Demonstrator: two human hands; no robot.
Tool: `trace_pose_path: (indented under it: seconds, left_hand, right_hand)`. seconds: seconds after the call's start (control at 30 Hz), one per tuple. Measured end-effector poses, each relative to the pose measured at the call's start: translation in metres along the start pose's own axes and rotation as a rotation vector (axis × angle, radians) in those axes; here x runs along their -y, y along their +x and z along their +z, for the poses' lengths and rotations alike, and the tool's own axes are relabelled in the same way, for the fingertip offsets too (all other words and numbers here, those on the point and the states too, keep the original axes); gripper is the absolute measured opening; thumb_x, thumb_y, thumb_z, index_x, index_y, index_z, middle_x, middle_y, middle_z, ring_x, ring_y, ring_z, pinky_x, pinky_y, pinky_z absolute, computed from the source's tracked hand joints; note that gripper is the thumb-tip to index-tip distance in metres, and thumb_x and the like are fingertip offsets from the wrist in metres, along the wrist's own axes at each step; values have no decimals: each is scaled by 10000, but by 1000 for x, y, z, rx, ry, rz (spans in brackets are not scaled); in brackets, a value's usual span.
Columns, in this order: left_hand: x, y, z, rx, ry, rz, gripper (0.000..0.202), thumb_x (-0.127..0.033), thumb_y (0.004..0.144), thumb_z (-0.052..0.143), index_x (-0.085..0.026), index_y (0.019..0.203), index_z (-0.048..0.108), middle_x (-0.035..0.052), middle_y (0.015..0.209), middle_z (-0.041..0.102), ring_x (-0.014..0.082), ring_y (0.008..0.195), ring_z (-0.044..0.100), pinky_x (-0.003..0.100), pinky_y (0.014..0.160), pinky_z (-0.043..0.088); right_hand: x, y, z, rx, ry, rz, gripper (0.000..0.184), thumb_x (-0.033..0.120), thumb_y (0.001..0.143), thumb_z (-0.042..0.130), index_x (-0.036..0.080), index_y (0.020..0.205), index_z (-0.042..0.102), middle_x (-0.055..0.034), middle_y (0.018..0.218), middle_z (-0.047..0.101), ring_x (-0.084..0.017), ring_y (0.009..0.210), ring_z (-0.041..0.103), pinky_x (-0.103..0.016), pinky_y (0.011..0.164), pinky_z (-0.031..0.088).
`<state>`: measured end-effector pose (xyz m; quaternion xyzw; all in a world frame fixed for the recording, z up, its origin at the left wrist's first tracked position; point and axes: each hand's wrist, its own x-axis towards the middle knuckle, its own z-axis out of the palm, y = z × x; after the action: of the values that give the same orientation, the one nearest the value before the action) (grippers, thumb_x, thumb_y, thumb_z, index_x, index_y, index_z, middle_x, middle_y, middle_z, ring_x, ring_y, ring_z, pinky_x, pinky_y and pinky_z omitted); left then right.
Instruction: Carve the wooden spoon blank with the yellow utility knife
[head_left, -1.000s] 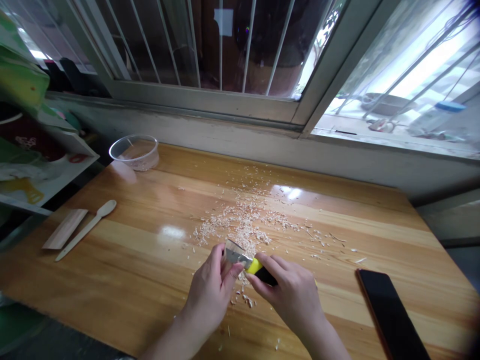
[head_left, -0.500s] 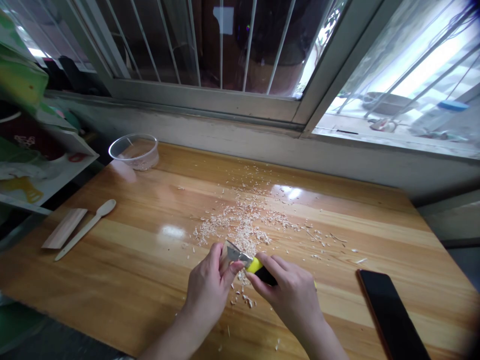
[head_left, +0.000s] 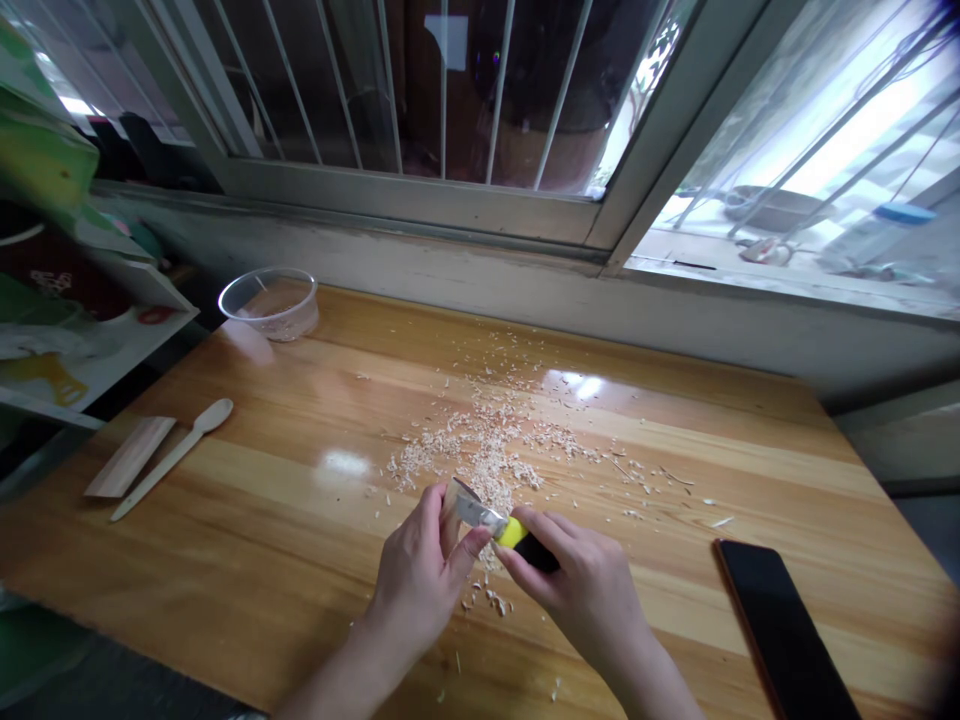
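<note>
My right hand is wrapped round the yellow and black handle of a carving knife, its short metal blade pointing left. Closed in my left hand is a small piece of wood, mostly hidden by the fingers and the blade. The blade lies against or right beside the wood, and my left thumb reaches to the base of the blade. Below and beyond both hands, pale wood shavings are scattered over the wooden table.
At the left lie a wooden spoon and a flat wooden strip. A clear plastic bowl stands near the back left corner. A black phone lies at the right. Behind the table is a barred window.
The knife blade and my left thumb have shifted slightly, with the thumb now nearer the handle. Both hands keep their holds; everything else stays put.
</note>
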<state>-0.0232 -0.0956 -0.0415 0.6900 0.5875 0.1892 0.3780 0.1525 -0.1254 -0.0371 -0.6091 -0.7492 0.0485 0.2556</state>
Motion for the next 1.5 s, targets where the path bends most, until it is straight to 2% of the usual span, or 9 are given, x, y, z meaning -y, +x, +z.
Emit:
trace_pose_path:
  seconds: [0.4,0.57,0.63,0.8,0.9,1.0,1.17,1.3,1.5]
  left_hand:
    - [0,-1,-1,30,-56,22,316,-536,854,427,-223,889,437,-8,683,578,189,638,561,261,573,382]
    - [2,0,4,59,-348,5,307,-520,842,489,-217,831,440,-50,653,475,124,597,464,220,551,342]
    - [2,1,4,195,-629,-16,364,-566,807,523,-215,864,443,-69,633,415,90,533,388,186,497,333]
    - [6,7,0,736,-1434,-196,512,-721,762,404,-210,781,427,-96,536,318,44,376,148,129,291,150]
    - [8,13,-2,886,-1673,-253,481,-666,823,372,-197,739,440,-90,513,299,39,355,127,119,279,142]
    - [7,17,-2,863,-1760,-273,451,-583,868,379,-171,712,474,-77,505,301,45,378,211,124,344,256]
    - [7,23,1,724,-1783,-342,376,-461,874,411,-122,838,570,-5,650,435,114,612,467,272,693,439]
    - [14,29,4,690,-1778,-390,387,-432,870,417,-95,884,607,30,729,483,135,665,498,282,685,424]
    - [17,33,3,730,-1727,-392,628,-604,860,331,-63,996,620,55,777,528,174,680,554,338,660,463]
  right_hand:
    - [1,0,-3,14,60,5,424,512,900,412,184,850,676,-46,677,682,-138,530,626,-217,500,445]
    - [2,-1,-4,52,152,66,367,487,885,445,193,866,662,-24,649,661,-126,523,601,-201,497,433]
    - [1,-2,-3,62,206,130,339,478,874,466,198,874,657,-15,649,653,-123,516,583,-198,487,424]
    - [-12,-4,3,32,288,323,323,480,868,476,207,898,648,9,641,628,-121,514,555,-193,484,414]
    - [-20,-4,7,45,320,379,346,499,869,466,204,870,647,23,598,588,-115,492,526,-188,471,403]
    - [-26,-6,11,56,349,404,366,518,862,469,199,849,650,22,587,572,-116,492,516,-187,463,400]
    - [-35,-12,20,34,417,451,389,536,851,482,185,825,648,20,546,529,-112,462,475,-189,418,377]
    - [-42,-17,26,-18,526,482,415,564,839,484,182,763,628,20,522,513,-105,419,442,-191,372,349]
    - [-46,-23,27,-25,592,548,411,568,823,511,179,730,605,33,513,474,-94,409,417,-191,366,344]
